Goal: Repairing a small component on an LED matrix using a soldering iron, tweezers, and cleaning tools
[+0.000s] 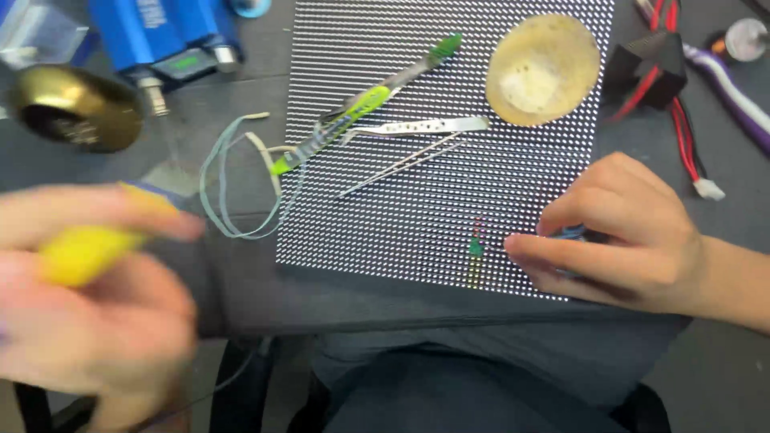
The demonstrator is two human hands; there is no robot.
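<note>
A yellow-handled tool (80, 252) is gripped by the blurred left hand (96, 305), left of the dotted LED panel (449, 152). A green tool (365, 103) and metal tweezers (417, 128) are laid on the panel's upper part, a round tan dish (544, 70) at its top right corner. The right hand (626, 236) is curled at the panel's lower right edge, with a small blue thing (571, 233) pinched by it.

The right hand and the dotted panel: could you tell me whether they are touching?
Touching. The head view shows the right hand resting on the dotted panel at its lower right corner, fingers pressed flat on the surface with no gap.
</note>
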